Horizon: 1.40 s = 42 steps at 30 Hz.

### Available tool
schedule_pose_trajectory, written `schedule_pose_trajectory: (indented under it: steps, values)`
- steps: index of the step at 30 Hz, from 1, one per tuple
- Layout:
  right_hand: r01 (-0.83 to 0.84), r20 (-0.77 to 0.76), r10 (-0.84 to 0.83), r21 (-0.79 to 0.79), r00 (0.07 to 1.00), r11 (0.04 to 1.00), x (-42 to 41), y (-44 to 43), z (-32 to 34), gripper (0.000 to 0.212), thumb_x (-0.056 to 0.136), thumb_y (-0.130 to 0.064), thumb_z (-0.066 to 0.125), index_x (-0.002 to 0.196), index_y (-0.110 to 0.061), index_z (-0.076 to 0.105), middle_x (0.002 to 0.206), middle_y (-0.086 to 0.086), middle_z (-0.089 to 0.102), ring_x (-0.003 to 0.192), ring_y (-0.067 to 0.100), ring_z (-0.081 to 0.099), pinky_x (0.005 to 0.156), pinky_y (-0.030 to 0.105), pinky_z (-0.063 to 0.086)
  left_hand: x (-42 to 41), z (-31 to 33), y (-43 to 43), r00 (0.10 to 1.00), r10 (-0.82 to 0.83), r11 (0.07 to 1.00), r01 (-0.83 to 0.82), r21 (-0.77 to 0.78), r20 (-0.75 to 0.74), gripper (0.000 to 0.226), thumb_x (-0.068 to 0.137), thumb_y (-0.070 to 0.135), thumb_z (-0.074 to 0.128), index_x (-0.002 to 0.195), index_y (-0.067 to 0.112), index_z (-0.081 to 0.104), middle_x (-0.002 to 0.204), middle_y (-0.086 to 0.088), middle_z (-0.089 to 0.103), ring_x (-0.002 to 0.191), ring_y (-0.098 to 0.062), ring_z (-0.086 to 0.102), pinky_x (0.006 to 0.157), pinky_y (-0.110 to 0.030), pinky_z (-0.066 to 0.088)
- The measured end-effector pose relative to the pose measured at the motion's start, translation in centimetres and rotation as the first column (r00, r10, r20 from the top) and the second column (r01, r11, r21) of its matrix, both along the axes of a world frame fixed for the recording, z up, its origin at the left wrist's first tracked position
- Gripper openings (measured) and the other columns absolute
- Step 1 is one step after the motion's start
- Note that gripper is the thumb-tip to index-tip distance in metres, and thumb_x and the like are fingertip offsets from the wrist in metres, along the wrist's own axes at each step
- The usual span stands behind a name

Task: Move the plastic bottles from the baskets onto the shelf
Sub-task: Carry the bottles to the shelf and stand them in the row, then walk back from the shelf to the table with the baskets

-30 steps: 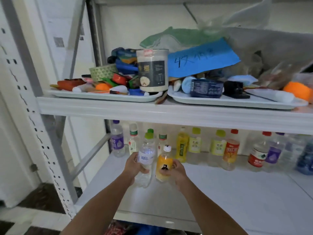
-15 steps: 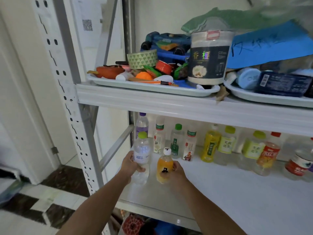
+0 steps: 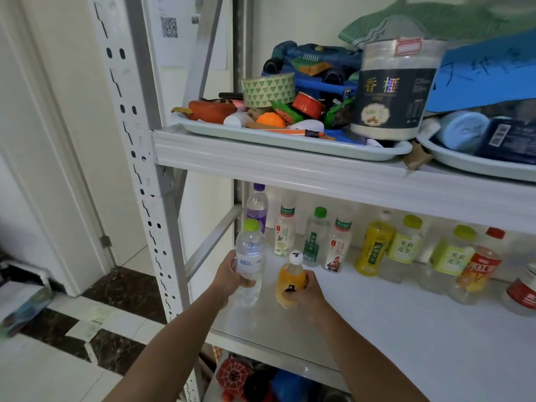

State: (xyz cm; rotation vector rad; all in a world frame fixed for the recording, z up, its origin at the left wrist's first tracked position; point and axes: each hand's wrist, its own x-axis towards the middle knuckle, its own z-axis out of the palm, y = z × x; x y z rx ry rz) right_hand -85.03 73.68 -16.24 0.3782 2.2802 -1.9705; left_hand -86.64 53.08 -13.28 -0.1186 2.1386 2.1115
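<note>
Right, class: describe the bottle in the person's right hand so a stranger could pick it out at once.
On the white rack's lower shelf, look near the front left, where two hands each hold a bottle. The right hand grips the orange bottle: short, white-capped, filled with orange drink, whereas the clear bottle in the left hand is taller with a green cap.

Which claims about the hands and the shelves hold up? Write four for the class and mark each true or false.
1. The left hand holds a clear bottle with a green cap. True.
2. The right hand holds a purple-capped bottle. False: it grips an orange bottle with a white cap.
3. A row of bottles stands at the back of the lower shelf. True.
4. The upper shelf is bare. False: a tray of assorted items sits there.
</note>
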Motion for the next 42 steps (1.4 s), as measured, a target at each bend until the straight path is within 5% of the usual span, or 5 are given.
schedule_pose_trajectory:
  steps: [18, 29, 32, 35, 42]
  values:
    - [-0.083, -0.036, 0.090, 0.174, 0.995, 0.981, 1.0, 0.0, -0.1, 0.072, 0.076, -0.001, 0.077, 0.134, -0.009, 0.034, 0.126, 0.007, 0.046, 0.111, 0.020, 0.048, 0.093, 0.032, 0.041, 0.4, -0.2, -0.6, 0.995, -0.098, 0.989, 0.095, -0.110, -0.023, 0.068, 0.072, -0.017, 0.068, 0.125, 0.021, 0.050, 0.114, 0.003, 0.061, 0.109, -0.015, 0.053, 0.072, -0.015, 0.044]
    - [-0.129, -0.025, 0.139, 0.239, 0.990, 0.962, 1.1, -0.1, -0.1, 0.081, 0.076, -0.006, 0.079, 0.139, -0.010, 0.029, 0.134, 0.008, 0.043, 0.121, 0.023, 0.047, 0.099, 0.033, 0.040, 1.2, 0.2, -0.4, 0.995, -0.075, 0.958, 0.055, -0.281, -0.062, 0.063, 0.075, -0.003, 0.077, 0.126, 0.020, 0.048, 0.115, 0.004, 0.056, 0.116, -0.021, 0.051, 0.091, -0.031, 0.038]
    - [-0.160, -0.032, 0.176, 0.279, 0.984, 0.947, 1.2, 0.2, 0.5, 0.095, 0.073, -0.017, 0.084, 0.145, -0.010, 0.023, 0.142, 0.008, 0.039, 0.134, 0.029, 0.040, 0.109, 0.042, 0.037, 2.0, 0.9, -0.5, 0.994, -0.083, 0.928, 0.050, -0.370, -0.072, 0.085, 0.075, 0.006, 0.080, 0.145, 0.010, 0.031, 0.137, -0.003, 0.049, 0.133, -0.030, 0.043, 0.103, -0.035, 0.037]
    - [-0.170, -0.017, 0.210, 0.527, 0.978, 0.833, 1.6, 0.9, 1.4, 0.112, 0.071, -0.046, 0.082, 0.152, -0.014, 0.012, 0.154, 0.008, 0.028, 0.142, 0.029, 0.028, 0.116, 0.051, 0.025, 3.4, 1.7, -0.6, 0.995, -0.079, 0.842, 0.034, -0.539, -0.061, 0.111, 0.079, 0.026, 0.079, 0.154, 0.006, 0.000, 0.159, -0.007, 0.022, 0.145, -0.026, 0.024, 0.114, -0.036, 0.023]
    - [-0.307, 0.102, 0.406, 0.822, 0.908, 0.481, 5.6, 2.0, 2.5, 0.123, 0.074, -0.076, 0.058, 0.153, -0.012, -0.012, 0.162, 0.013, -0.007, 0.150, 0.028, -0.006, 0.120, 0.047, -0.002, 9.2, 2.7, -0.1, 0.993, -0.108, 0.373, -0.013, -0.928, -0.057, 0.112, 0.083, 0.066, 0.055, 0.153, 0.007, -0.008, 0.162, -0.010, -0.005, 0.149, -0.028, -0.005, 0.121, -0.041, 0.004]
